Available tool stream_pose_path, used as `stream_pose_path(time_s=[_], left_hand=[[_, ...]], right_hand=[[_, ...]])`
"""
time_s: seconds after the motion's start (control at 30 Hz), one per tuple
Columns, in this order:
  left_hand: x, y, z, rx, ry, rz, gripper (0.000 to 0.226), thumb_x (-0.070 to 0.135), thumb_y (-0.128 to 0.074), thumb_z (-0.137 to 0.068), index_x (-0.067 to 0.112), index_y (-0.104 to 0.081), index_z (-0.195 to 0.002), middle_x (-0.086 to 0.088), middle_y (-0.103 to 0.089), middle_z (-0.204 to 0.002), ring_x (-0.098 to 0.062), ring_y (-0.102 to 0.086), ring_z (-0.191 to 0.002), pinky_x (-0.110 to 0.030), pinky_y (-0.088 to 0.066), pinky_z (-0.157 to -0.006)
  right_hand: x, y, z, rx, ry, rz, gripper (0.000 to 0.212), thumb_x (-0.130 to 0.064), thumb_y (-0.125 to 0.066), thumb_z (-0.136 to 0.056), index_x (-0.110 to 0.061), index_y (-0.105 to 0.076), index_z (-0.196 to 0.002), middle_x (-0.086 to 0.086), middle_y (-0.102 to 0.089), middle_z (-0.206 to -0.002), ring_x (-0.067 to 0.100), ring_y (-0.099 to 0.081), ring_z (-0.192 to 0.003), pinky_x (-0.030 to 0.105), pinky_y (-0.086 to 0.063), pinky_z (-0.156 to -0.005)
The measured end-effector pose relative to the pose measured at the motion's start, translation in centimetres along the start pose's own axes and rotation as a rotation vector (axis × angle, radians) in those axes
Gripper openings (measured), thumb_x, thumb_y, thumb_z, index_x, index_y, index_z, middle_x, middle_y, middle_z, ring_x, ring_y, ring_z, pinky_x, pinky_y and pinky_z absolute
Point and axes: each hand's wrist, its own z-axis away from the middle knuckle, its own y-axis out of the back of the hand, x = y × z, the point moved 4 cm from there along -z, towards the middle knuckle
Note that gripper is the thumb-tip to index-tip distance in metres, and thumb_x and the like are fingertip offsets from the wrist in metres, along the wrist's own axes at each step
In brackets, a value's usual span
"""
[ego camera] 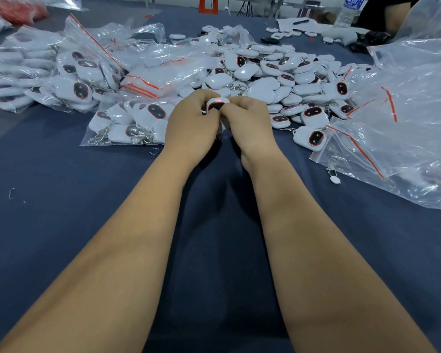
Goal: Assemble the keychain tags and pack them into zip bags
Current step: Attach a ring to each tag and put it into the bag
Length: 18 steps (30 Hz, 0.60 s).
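Left grip: the left hand [191, 123] has its fingers curled round the near-left side of one white keychain tag [217, 104], holding it up just above the counter [61, 200].
Right grip: the right hand [250, 123] pinches the same tag from the right, thumb against its dark, red-rimmed face; both hands touch at the tag.
Tag position: between the two hands, in front of the loose pile of tags [278, 80]; its ring end is hidden behind the fingers.
Step in hand: probably fitting or checking the ring on this tag.
Doing it well: keep the left hand steady as the anchor and let the right fingertips work, holding the tag's edges, low over the counter so a slipped ring stays close.
Next reach: the filled zip bag [122, 123] lies just left of the hands; empty zip bags [405, 123] lie to the right.
Stray parts: a loose split ring [154, 150] sits near the left wrist.
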Motion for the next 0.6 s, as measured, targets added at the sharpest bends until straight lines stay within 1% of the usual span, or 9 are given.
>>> stream_pose_path(time_s=[0.1, 0.2, 0.27, 0.37, 0.4, 0.47, 0.53, 0.6], left_hand=[[0.07, 0.20, 0.09, 0.020, 0.004, 0.051, 0.025, 0.010, -0.053, -0.086, 0.019, -0.069, -0.103, 0.002, -0.070, -0.094, -0.024, -0.068, -0.089, -0.046, -0.056, -0.086], [0.14, 0.37, 0.06, 0.034, 0.003, 0.075, 0.024, 0.008, -0.056, -0.083, 0.018, -0.069, -0.100, 0.000, -0.068, -0.087, -0.025, -0.068, -0.084, -0.047, -0.057, -0.082], [0.08, 0.38, -0.02, 0.041, 0.007, 0.076, 0.023, 0.008, -0.058, -0.082, 0.020, -0.069, -0.098, 0.004, -0.065, -0.079, -0.019, -0.066, -0.076, -0.046, -0.057, -0.081], [-0.01, 0.47, -0.16, 0.058, 0.010, 0.088, 0.020, 0.010, -0.060, -0.083, 0.022, -0.070, -0.096, 0.010, -0.062, -0.072, -0.008, -0.059, -0.065, -0.043, -0.058, -0.078], [0.04, 0.49, -0.11, 0.059, 0.006, 0.093, 0.020, 0.011, -0.059, -0.083, 0.022, -0.070, -0.097, 0.010, -0.062, -0.073, -0.007, -0.059, -0.066, -0.042, -0.058, -0.078], [0.24, 0.49, 0.14, 0.060, -0.010, 0.106, 0.021, 0.012, -0.057, -0.084, 0.021, -0.070, -0.098, 0.007, -0.067, -0.080, -0.013, -0.064, -0.073, -0.044, -0.058, -0.080], [0.46, 0.47, 0.30, 0.064, -0.032, 0.111, 0.024, 0.011, -0.055, -0.085, 0.021, -0.069, -0.101, 0.005, -0.070, -0.090, -0.020, -0.067, -0.084, -0.046, -0.057, -0.083], [0.61, 0.48, 0.29, 0.073, -0.053, 0.119, 0.028, 0.010, -0.054, -0.088, 0.021, -0.066, -0.111, 0.005, -0.067, -0.101, -0.022, -0.065, -0.093, -0.045, -0.056, -0.087]], right_hand=[[-0.10, -0.01, 0.05, -0.013, -0.003, -0.095, 0.020, 0.000, -0.058, -0.080, -0.012, -0.070, -0.071, 0.003, -0.065, -0.060, 0.016, -0.056, -0.055, 0.027, -0.047, -0.060], [-0.05, -0.18, -0.02, -0.040, -0.013, -0.151, 0.023, 0.002, -0.056, -0.077, -0.013, -0.070, -0.068, 0.006, -0.065, -0.059, 0.016, -0.057, -0.052, 0.027, -0.047, -0.059], [0.01, -0.23, -0.12, -0.045, -0.015, -0.147, 0.024, 0.002, -0.053, -0.077, -0.013, -0.071, -0.069, 0.007, -0.066, -0.061, 0.016, -0.058, -0.053, 0.028, -0.048, -0.060], [-0.02, -0.30, -0.05, -0.052, -0.009, -0.140, 0.020, 0.001, -0.056, -0.077, -0.012, -0.070, -0.071, 0.005, -0.065, -0.060, 0.014, -0.059, -0.051, 0.027, -0.047, -0.059], [-0.06, -0.30, 0.00, -0.052, -0.010, -0.144, 0.018, 0.000, -0.058, -0.077, -0.012, -0.070, -0.070, 0.005, -0.066, -0.060, 0.014, -0.059, -0.052, 0.028, -0.047, -0.061], [-0.24, -0.27, 0.15, -0.053, -0.006, -0.169, 0.018, -0.002, -0.061, -0.077, -0.015, -0.069, -0.066, 0.005, -0.065, -0.060, 0.015, -0.058, -0.054, 0.029, -0.048, -0.063], [-0.45, -0.19, 0.32, -0.043, 0.009, -0.194, 0.017, -0.003, -0.062, -0.078, -0.015, -0.067, -0.067, 0.001, -0.064, -0.057, 0.012, -0.057, -0.052, 0.024, -0.047, -0.056], [-0.72, -0.10, 0.51, -0.024, 0.043, -0.192, 0.017, -0.002, -0.061, -0.084, -0.016, -0.066, -0.075, -0.005, -0.064, -0.059, 0.005, -0.058, -0.052, 0.017, -0.045, -0.050]])
